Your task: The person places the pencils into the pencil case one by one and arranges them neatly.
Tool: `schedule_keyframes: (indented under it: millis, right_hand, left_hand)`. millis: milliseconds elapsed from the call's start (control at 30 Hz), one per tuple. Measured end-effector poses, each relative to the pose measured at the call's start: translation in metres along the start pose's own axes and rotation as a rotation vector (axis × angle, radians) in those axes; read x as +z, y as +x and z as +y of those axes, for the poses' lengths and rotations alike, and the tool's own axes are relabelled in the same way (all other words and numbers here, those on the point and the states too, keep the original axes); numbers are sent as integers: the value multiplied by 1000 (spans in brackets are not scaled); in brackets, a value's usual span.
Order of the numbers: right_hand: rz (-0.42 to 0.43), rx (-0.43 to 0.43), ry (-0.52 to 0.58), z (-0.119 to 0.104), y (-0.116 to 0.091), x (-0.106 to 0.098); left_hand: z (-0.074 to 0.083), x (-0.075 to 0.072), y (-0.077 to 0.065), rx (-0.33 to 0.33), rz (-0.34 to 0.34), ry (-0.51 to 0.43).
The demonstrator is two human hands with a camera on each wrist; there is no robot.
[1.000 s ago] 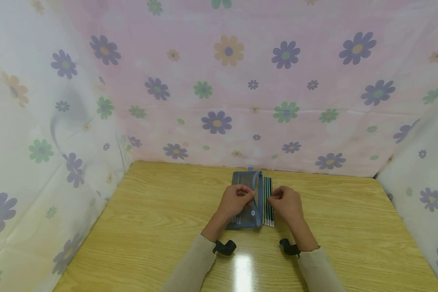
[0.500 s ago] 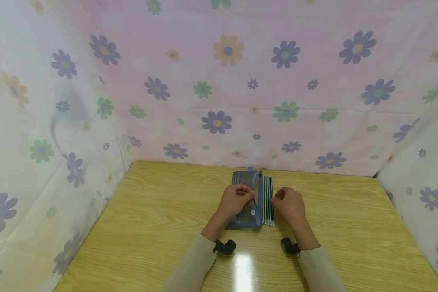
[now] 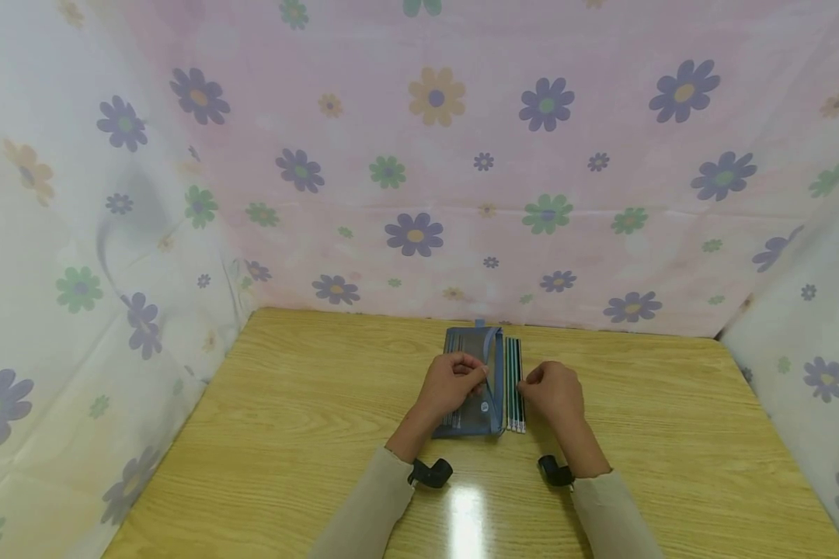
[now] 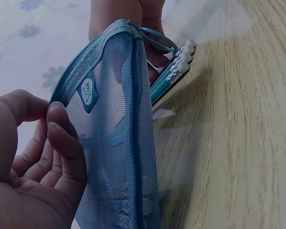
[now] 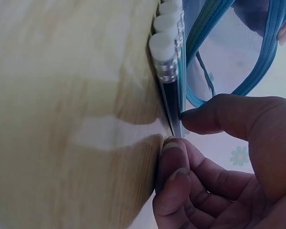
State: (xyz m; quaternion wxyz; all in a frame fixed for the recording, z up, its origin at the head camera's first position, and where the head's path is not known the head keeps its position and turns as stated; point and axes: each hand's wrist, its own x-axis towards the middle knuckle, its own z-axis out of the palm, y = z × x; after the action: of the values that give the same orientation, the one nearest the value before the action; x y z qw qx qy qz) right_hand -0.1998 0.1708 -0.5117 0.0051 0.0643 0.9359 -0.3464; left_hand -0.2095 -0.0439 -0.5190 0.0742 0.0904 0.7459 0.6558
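A blue mesh zipper pencil pouch lies on the table, its zipper open along the right side. My left hand pinches the edge of that opening between thumb and forefinger, lifting it in the left wrist view. Several pale rounded ends show through the mesh. Beside the opening, several green and dark pencils lie in a row, white erasers toward me. My right hand pinches the outermost dark pencil with thumb and fingertips, partway along its length.
The wooden table runs back to a floral cloth, which also hangs at both sides. Black wrist cameras sit on the left wrist and the right wrist, near the table surface.
My right hand has shifted slightly right and toward me along the pencil row. The left hand, pouch and pencils look almost unmoved.
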Motion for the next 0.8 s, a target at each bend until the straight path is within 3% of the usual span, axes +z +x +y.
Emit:
schedule_keyframes:
  millis: [800]
  right_hand:
    - [-14,103,-112,0,-2,-3]
  left_hand:
    - [0,0,0,1,3,8]
